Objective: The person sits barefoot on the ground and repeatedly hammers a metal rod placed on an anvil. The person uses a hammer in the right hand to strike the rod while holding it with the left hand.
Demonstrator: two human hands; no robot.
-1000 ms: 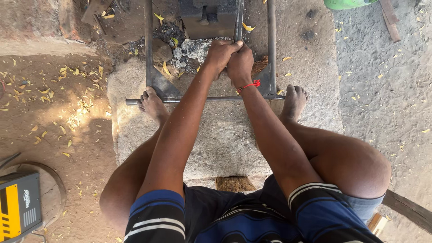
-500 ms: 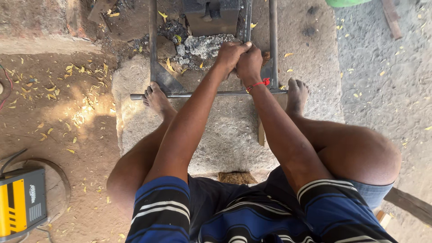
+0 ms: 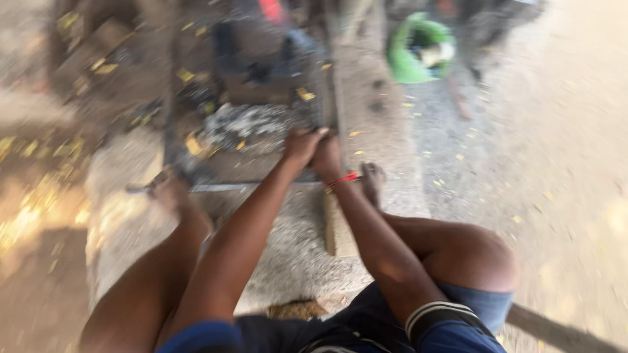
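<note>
Head view, badly blurred: the left hand [image 3: 302, 146] and right hand [image 3: 326, 155] are pressed together side by side, both closed around the upright bar of a dark metal frame [image 3: 327, 98] that stands on a rough stone slab [image 3: 281, 261]. A red band [image 3: 343, 180] circles the right wrist, and a bare foot [image 3: 373, 182] rests on the slab just beside the hands. A green bag [image 3: 418, 49] lies well apart, farther off on the ground.

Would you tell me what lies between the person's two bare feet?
In the head view, a thin metal bar spans the concrete slab between the left foot and right foot.
</note>
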